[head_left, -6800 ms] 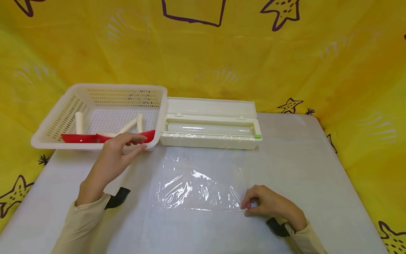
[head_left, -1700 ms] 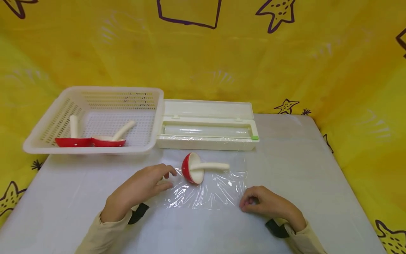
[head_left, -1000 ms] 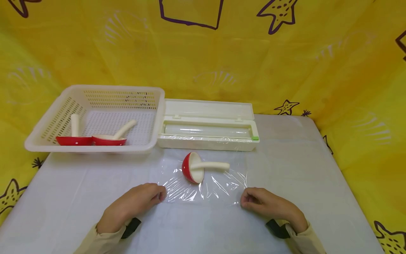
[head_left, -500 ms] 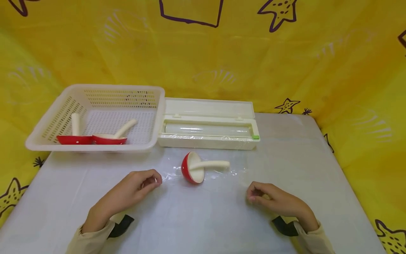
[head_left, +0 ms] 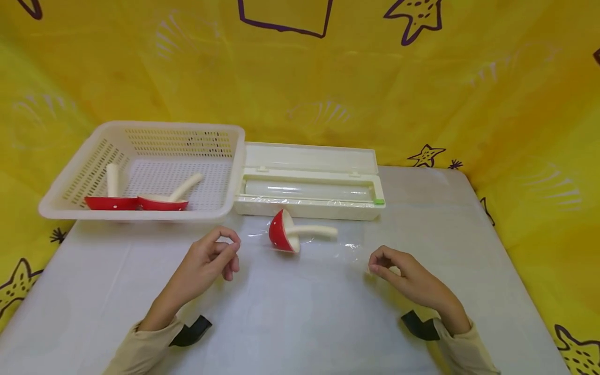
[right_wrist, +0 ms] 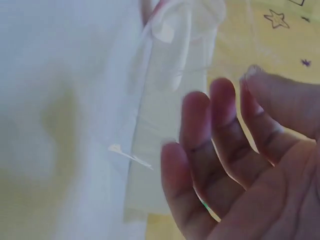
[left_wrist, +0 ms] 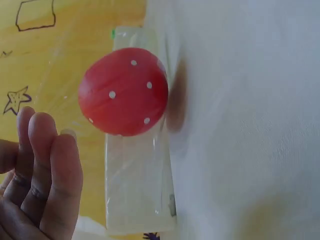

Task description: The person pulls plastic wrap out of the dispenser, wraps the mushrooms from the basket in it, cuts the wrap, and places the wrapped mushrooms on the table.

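Observation:
A mushroom-like ladle (head_left: 279, 232), its red bowl white-dotted and its handle cream, lies sideways on a clear sheet of cling film (head_left: 349, 252), handle pointing right. My left hand (head_left: 201, 268) pinches the film's left near corner between thumb and forefinger, while my right hand (head_left: 414, 278) pinches the right near corner; both are raised over the table. In the left wrist view the round underside of the ladle bowl (left_wrist: 122, 92) shows, a shadow on the table beside it. The right wrist view has film (right_wrist: 170, 75) stretched beyond the fingertips, partly covering the ladle handle.
Just behind the ladle stands the open cling film box (head_left: 309, 209) with its roll (head_left: 307, 190) inside and a green slider at the right end. A white basket (head_left: 140, 213) at back left holds two more red ladles (head_left: 161, 203). Yellow patterned cloth (head_left: 300, 78) surrounds the table.
My left hand brought the ladle from the basket onto the film, then took the film's left corner. Both hands have since lifted the near edge forward; the ladle has shifted toward the box and tipped.

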`<move>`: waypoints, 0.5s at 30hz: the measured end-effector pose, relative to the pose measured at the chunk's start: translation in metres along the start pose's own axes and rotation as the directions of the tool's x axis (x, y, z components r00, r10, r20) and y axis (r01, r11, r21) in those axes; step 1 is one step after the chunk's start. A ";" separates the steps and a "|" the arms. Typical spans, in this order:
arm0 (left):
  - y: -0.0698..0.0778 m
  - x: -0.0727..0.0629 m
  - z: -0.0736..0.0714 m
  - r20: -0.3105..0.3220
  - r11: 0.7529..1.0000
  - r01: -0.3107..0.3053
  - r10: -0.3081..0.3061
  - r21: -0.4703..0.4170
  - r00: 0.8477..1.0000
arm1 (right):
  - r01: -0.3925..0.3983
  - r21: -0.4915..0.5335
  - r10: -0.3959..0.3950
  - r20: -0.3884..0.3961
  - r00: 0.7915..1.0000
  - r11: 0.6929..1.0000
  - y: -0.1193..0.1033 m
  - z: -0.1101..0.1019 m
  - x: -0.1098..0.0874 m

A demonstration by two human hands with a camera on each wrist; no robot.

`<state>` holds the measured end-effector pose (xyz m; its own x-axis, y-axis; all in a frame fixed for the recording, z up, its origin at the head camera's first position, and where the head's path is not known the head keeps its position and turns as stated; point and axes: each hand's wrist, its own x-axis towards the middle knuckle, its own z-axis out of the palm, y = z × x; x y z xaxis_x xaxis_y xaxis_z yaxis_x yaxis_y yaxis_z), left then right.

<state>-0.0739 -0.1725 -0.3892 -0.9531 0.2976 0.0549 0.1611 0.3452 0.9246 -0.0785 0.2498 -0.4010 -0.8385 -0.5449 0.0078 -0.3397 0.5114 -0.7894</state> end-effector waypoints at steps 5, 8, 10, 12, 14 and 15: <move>0.005 0.004 0.005 -0.009 0.993 0.042 -0.043 -0.110 0.999 | -0.077 -0.034 0.072 -0.122 0.990 0.996 -0.005 -0.002 0.008; 0.007 0.007 0.009 -0.029 0.987 0.030 -0.035 -0.159 0.999 | -0.141 -0.023 0.134 -0.190 0.972 0.990 -0.009 -0.002 0.013; 0.008 0.010 0.012 -0.047 0.982 0.002 -0.011 -0.191 0.999 | -0.180 0.001 0.175 -0.228 0.958 0.984 -0.011 -0.002 0.017; 0.009 0.013 0.014 -0.067 0.976 -0.027 0.013 -0.218 0.998 | -0.208 0.046 0.212 -0.256 0.943 0.977 -0.013 -0.003 0.021; 0.010 0.017 0.016 -0.083 0.966 -0.064 0.044 -0.251 0.996 | -0.227 0.125 0.253 -0.269 0.929 0.966 -0.015 -0.003 0.026; 0.010 0.019 0.017 -0.090 0.960 -0.078 0.056 -0.269 0.994 | -0.237 0.176 0.278 -0.267 0.923 0.955 -0.016 -0.002 0.029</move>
<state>-0.0859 -0.1482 -0.3859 -0.9619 0.2347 0.1400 0.1601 0.0688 0.9847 -0.0979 0.2274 -0.3867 -0.9819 -0.1831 -0.0488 -0.0506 0.5013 -0.8638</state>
